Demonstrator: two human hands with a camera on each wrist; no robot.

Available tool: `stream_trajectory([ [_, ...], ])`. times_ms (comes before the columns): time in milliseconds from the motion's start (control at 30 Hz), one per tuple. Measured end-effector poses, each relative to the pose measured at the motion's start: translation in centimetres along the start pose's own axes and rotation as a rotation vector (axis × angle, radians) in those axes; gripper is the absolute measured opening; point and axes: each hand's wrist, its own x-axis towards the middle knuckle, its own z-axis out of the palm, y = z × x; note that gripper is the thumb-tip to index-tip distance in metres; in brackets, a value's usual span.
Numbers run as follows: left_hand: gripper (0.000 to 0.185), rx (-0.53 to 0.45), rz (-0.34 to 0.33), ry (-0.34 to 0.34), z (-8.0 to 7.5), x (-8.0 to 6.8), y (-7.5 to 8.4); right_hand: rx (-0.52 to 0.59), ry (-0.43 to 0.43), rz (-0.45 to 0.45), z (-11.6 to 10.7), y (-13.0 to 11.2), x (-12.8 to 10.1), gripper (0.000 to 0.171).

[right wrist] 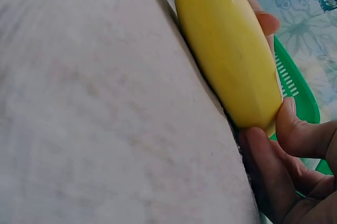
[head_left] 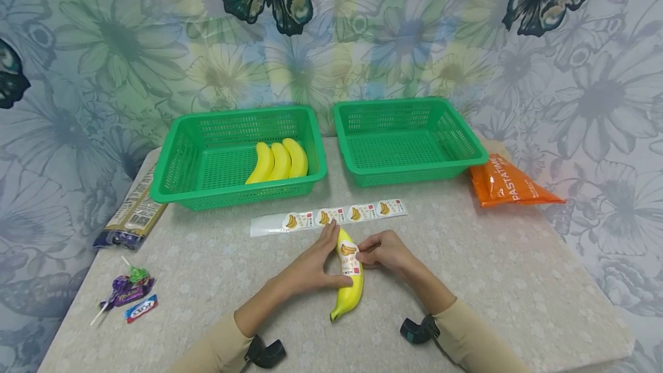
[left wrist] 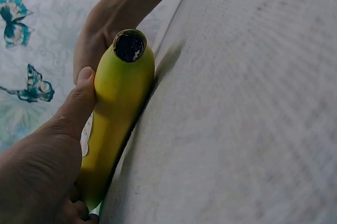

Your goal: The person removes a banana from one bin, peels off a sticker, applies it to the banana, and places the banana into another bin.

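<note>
Head view shows the left hand [head_left: 315, 263] gripping a banana [head_left: 350, 298] on the table [head_left: 466, 263], its label [head_left: 349, 259] facing up, and the right hand [head_left: 388, 253] at the label's edge, pinching or merely pressing, cannot tell. Left wrist view squarely faces the dark stem end [left wrist: 129, 48]; right wrist view, the unlabelled flank [right wrist: 226, 45].

Bright, even light across the counter [head_left: 518, 269] in my head view, just faint shadow near my right fingers [head_left: 369, 258], and a glint on the orange packet [head_left: 510, 186]! Now the wrist views: dim, greyish; a soft shadow hugs the banana [left wrist: 120, 103], the counter a grainy blur.
</note>
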Motion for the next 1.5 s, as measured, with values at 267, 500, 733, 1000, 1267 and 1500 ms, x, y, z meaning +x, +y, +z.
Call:
stream_trajectory([
  [267,0.118,0.002,0.0,0.002,0.1,0.0,0.0,0.001,0.042,0.04,0.1,-0.1,0.6,0.017],
  [500,0.117,0.003,-0.008,0.01,0.0,0.0,0.0,-0.008,0.032,0.065,-0.1,-0.3,0.7,0.017],
  [733,0.118,0.016,-0.002,0.015,0.2,0.1,-0.1,-0.051,0.067,0.075,0.2,-0.5,0.6,0.022],
  [1000,0.117,0.001,-0.002,0.015,0.1,0.0,-0.1,-0.062,0.127,0.06,0.8,-0.4,1.1,0.013],
  [1267,0.118,0.027,-0.008,0.047,0.2,0.0,0.0,-0.061,0.139,0.036,0.8,-0.3,0.9,0.011],
  [1500,0.119,0.021,-0.02,0.055,0.5,0.2,0.4,-0.298,0.142,0.012,0.9,-1.3,-0.5,0.031],
])
